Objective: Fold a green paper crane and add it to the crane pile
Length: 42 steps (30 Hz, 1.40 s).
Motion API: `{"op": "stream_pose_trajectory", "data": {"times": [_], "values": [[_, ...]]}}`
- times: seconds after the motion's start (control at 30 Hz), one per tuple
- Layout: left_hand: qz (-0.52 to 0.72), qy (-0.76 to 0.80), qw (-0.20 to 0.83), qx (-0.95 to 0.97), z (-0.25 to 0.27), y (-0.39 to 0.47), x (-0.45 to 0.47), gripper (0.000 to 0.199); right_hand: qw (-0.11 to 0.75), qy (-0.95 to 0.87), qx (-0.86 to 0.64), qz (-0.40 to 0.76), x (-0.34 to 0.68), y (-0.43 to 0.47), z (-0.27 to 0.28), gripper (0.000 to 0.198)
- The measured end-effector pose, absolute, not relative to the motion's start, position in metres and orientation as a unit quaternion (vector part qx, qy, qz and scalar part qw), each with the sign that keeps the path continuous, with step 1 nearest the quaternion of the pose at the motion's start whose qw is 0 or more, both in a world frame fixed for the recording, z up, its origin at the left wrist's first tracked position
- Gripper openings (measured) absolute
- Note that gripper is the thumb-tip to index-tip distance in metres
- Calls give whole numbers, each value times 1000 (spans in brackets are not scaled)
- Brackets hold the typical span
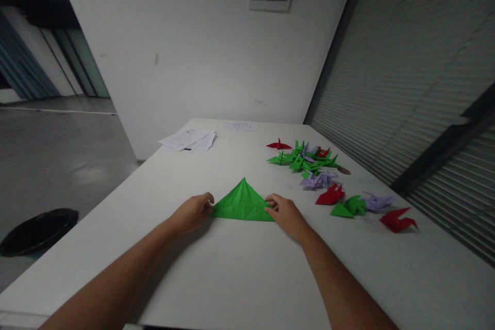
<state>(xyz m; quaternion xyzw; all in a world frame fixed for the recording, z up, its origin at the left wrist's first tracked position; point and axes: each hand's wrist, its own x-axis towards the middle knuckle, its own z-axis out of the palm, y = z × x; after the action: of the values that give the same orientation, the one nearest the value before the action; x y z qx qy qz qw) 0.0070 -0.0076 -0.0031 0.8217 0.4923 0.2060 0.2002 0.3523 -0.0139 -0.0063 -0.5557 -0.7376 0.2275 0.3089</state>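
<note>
Two bare hands pin a green paper triangle (243,201) flat on the white table (240,273), the left hand (192,212) pinching its left corner, the right hand (284,211) its right corner, hands apart. Folded paper cranes (309,161) lie beyond the right hand.

Green triangle (242,202) — creased matt paper; table (232,268) — smooth, white.

Both forearms cut off at bottom edge. Print on paper sheets (189,140) too small to read. Small brown thing (344,170) by cranes: can't tell what.
</note>
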Motion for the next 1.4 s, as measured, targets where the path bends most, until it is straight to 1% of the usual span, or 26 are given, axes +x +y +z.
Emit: {"op": "stream_pose_trajectory", "data": {"times": [0.07,0.13,0.37,0.53,0.6,0.77,0.9,1.03,1.17,1.3,1.4], "values": [[204,488,169,832,-3,-8,7,13,303,-737,-565,212,353,-13,-6,14],[201,478,144,843,-4,-8,6,14,296,-734,-576,205,354,-13,-6,12],[196,419,110,880,-12,-4,5,43,269,-719,-605,211,357,-11,-9,10],[165,398,80,899,-15,-4,6,58,250,-730,-604,198,358,-12,-10,11],[155,395,70,903,-15,-5,6,61,235,-738,-605,185,357,-13,-8,12],[126,391,47,910,-15,-6,6,55,178,-779,-586,135,353,-16,0,15],[117,391,42,912,-12,-8,8,49,159,-791,-580,113,352,-18,5,15],[112,395,41,911,-8,-10,10,47,154,-792,-576,132,352,-19,7,22],[103,390,37,914,-6,-11,11,49,158,-803,-556,146,353,-18,4,37],[98,368,47,924,-4,-13,12,46,126,-812,-558,114,357,-16,-1,45],[96,323,63,939,1,-19,16,36,142,-821,-548,74,359,-15,-4,48]]}}
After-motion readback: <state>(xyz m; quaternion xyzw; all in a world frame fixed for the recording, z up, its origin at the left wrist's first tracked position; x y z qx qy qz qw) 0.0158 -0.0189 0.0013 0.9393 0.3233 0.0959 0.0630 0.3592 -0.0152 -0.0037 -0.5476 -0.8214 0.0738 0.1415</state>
